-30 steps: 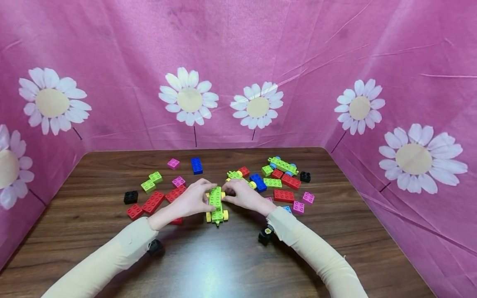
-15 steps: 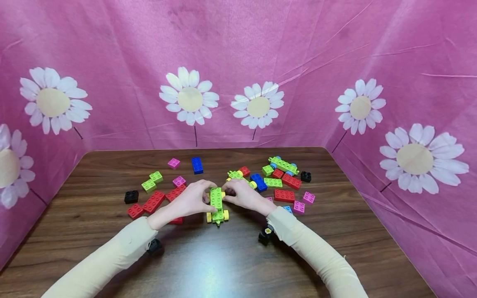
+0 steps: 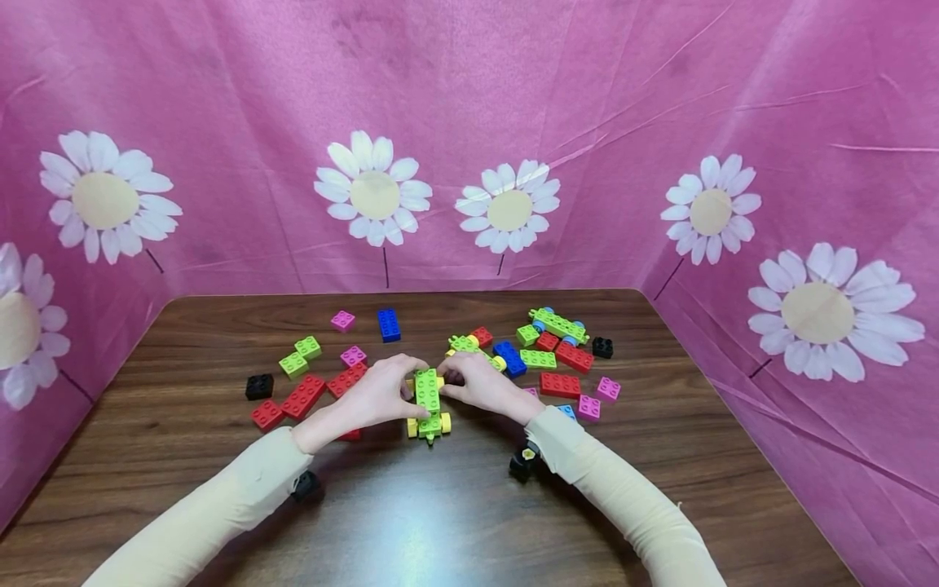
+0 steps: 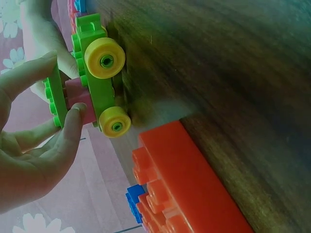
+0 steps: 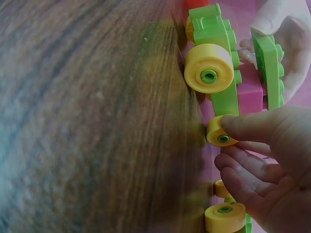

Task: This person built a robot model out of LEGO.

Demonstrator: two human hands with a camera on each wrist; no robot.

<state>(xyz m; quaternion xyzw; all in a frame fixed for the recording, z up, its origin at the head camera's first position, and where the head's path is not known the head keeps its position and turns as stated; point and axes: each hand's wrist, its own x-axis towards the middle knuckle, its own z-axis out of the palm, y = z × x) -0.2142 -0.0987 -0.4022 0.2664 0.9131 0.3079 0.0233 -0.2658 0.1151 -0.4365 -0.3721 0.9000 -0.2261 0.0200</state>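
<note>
A lime-green toy car base (image 3: 429, 425) with yellow wheels stands on the table between my hands, and a pink brick (image 4: 80, 99) sits on its far half. Over the pink brick lies a studded lime-green plate (image 3: 427, 390), its near end overhanging the base with a gap beneath. My left hand (image 3: 381, 391) grips the plate from the left, thumb at its near end, fingers at the far end and one fingertip on the pink brick. From the right, my right hand (image 3: 480, 385) holds the base by a far yellow wheel (image 5: 221, 133), thumb against that wheel.
Loose red bricks (image 3: 303, 397), lime bricks (image 3: 293, 364) and a black brick (image 3: 259, 386) lie at left. Behind my right hand are a second yellow-wheeled base (image 3: 464, 344), a blue brick (image 3: 509, 359) and a blue-wheeled base (image 3: 559, 324). Pink fabric (image 3: 469, 98) surrounds the table.
</note>
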